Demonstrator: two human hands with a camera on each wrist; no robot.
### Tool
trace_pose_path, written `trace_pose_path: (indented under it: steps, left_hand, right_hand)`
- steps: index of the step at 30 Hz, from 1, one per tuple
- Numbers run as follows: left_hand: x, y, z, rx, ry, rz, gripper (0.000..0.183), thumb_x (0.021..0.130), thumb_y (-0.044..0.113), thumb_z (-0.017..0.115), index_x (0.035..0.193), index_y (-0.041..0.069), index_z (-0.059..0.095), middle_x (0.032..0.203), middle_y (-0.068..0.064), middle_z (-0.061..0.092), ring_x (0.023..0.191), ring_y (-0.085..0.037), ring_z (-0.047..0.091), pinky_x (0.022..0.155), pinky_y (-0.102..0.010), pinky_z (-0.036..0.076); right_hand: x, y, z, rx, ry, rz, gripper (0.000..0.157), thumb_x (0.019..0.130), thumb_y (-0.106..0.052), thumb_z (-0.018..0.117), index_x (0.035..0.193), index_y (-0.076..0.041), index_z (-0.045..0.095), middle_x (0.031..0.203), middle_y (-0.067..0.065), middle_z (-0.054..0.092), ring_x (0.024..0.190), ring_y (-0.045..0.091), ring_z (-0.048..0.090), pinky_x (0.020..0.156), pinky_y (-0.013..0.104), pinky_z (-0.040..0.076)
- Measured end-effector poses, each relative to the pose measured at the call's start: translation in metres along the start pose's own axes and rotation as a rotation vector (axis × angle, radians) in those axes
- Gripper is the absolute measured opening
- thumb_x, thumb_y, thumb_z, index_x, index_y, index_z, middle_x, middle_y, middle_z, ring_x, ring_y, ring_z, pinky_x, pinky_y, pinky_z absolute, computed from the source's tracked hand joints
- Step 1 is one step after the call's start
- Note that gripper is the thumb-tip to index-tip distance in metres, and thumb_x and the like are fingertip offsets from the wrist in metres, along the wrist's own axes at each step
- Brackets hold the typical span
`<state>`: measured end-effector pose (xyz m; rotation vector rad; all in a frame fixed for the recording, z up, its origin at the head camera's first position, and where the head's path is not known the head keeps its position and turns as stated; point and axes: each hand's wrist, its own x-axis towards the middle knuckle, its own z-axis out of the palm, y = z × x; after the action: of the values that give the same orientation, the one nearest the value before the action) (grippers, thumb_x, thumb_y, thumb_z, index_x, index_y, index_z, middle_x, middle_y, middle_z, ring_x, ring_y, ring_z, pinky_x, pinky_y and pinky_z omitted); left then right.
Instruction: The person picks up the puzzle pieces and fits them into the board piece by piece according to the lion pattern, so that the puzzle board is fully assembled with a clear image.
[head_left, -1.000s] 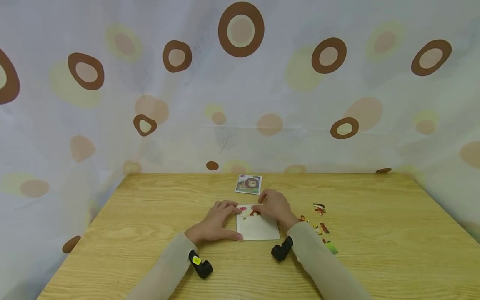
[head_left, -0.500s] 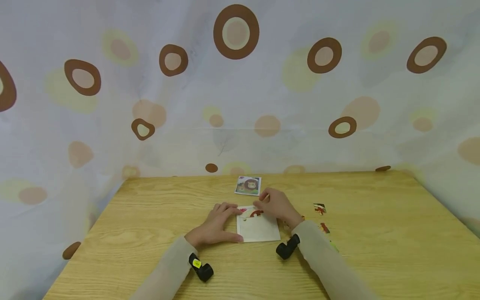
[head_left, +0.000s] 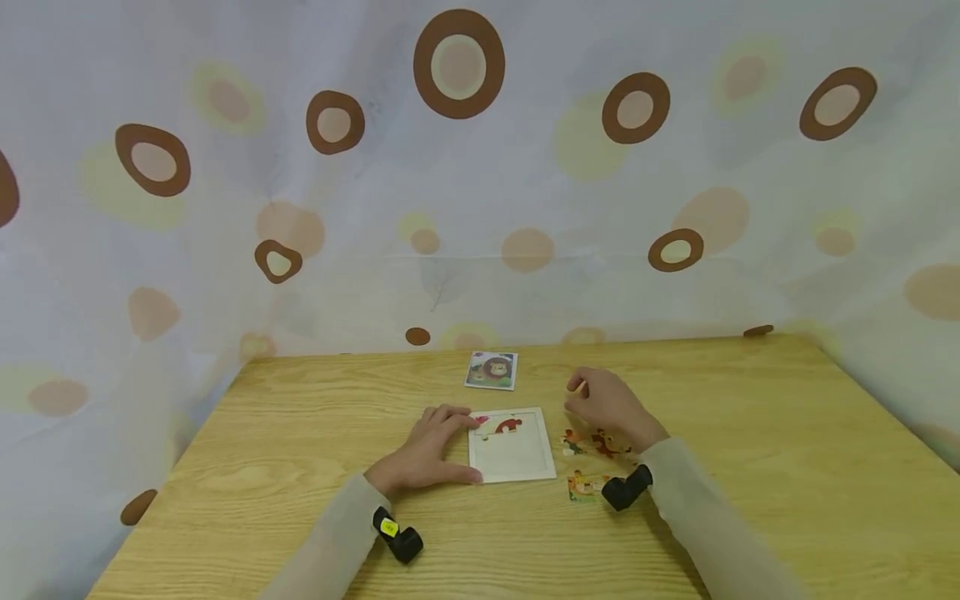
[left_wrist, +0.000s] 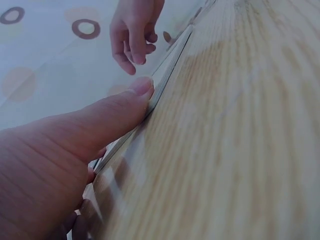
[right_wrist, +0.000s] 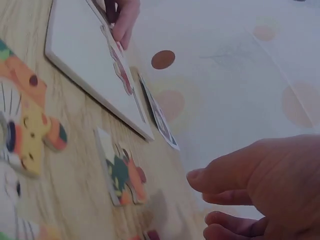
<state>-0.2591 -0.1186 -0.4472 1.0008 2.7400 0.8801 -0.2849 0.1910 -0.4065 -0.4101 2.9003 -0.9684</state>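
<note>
The right hand (head_left: pixel 609 406) has drawn away from the puzzle tray (head_left: pixel 513 460) and hangs near the loose jigsaw pieces (head_left: pixel 572 442), fingers lightly bent, grasping nothing visible. The left hand (head_left: pixel 426 452) spreads thumb and fingers against the tray's left corners. The tray lies flat on the counter (head_left: pixel 315 417); placed pieces (head_left: pixel 508 426) sit uncovered along its top, so assembly seems only begun.

Two hands (head_left: pixel 423 454) (head_left: pixel 611 408), one tray (head_left: pixel 513 460), one card (head_left: pixel 491 371), three-plus puzzle pieces (head_left: pixel 572 442) show.
</note>
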Motion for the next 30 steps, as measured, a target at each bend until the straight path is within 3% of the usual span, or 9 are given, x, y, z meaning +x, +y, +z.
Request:
trace_pose_path:
  steps: [7, 10, 16, 22, 27, 30]
  left_hand:
    - [-0.004, -0.002, 0.001, -0.029, 0.016, -0.019, 0.068, 0.077, 0.046, 0.078, 0.133, 0.017, 0.053, 0.146, -0.010, 0.038, 0.124, -0.026, 0.032, 0.102, -0.048, 0.027]
    - [-0.004, -0.002, 0.002, -0.029, 0.017, -0.014, 0.067, 0.078, 0.045, 0.078, 0.133, 0.016, 0.053, 0.146, -0.010, 0.038, 0.125, -0.027, 0.032, 0.102, -0.049, 0.026]
    - [-0.003, -0.001, 0.003, -0.031, 0.018, -0.008, 0.068, 0.077, 0.044, 0.078, 0.132, 0.013, 0.053, 0.145, -0.011, 0.038, 0.121, -0.027, 0.033, 0.100, -0.048, 0.028]
    - [-0.002, -0.001, 0.002, -0.020, 0.021, -0.016, 0.069, 0.077, 0.046, 0.078, 0.133, 0.015, 0.053, 0.146, -0.009, 0.038, 0.122, -0.026, 0.033, 0.100, -0.047, 0.028]
    - [0.000, -0.001, 0.002, -0.022, 0.019, 0.005, 0.069, 0.077, 0.046, 0.078, 0.132, 0.014, 0.053, 0.146, -0.011, 0.038, 0.123, -0.028, 0.033, 0.101, -0.050, 0.028]
    - [0.000, -0.001, 0.003, -0.024, 0.011, 0.003, 0.069, 0.077, 0.046, 0.077, 0.133, 0.015, 0.052, 0.146, -0.010, 0.037, 0.125, -0.028, 0.032, 0.103, -0.050, 0.026]
  right_hand:
    - [-0.003, 0.014, -0.019, -0.072, -0.066, -0.055, 0.028, 0.090, -0.014, 0.062, 0.112, 0.003, 0.058, 0.102, 0.018, 0.060, 0.088, 0.028, 0.056, 0.075, 0.043, 0.047]
    - [-0.005, 0.024, -0.031, -0.081, -0.120, -0.090, 0.034, 0.089, -0.014, 0.064, 0.115, 0.006, 0.056, 0.109, 0.025, 0.057, 0.090, 0.033, 0.057, 0.074, 0.043, 0.048]
    - [-0.013, 0.037, -0.052, -0.150, -0.183, -0.073, 0.042, 0.085, -0.014, 0.068, 0.117, 0.010, 0.054, 0.114, 0.033, 0.052, 0.097, 0.042, 0.054, 0.077, 0.048, 0.049]
    - [-0.015, 0.050, -0.057, -0.213, -0.185, -0.063, 0.037, 0.081, -0.013, 0.073, 0.105, 0.010, 0.058, 0.102, 0.026, 0.059, 0.094, 0.039, 0.056, 0.079, 0.047, 0.049]
    - [-0.016, 0.060, -0.052, -0.168, -0.168, -0.040, 0.024, 0.078, -0.012, 0.074, 0.092, 0.001, 0.058, 0.089, 0.014, 0.055, 0.087, 0.028, 0.045, 0.078, 0.045, 0.043]
    - [-0.015, 0.063, -0.047, -0.132, -0.131, -0.081, 0.024, 0.081, -0.010, 0.071, 0.093, 0.002, 0.054, 0.086, 0.013, 0.055, 0.081, 0.025, 0.047, 0.076, 0.044, 0.043]
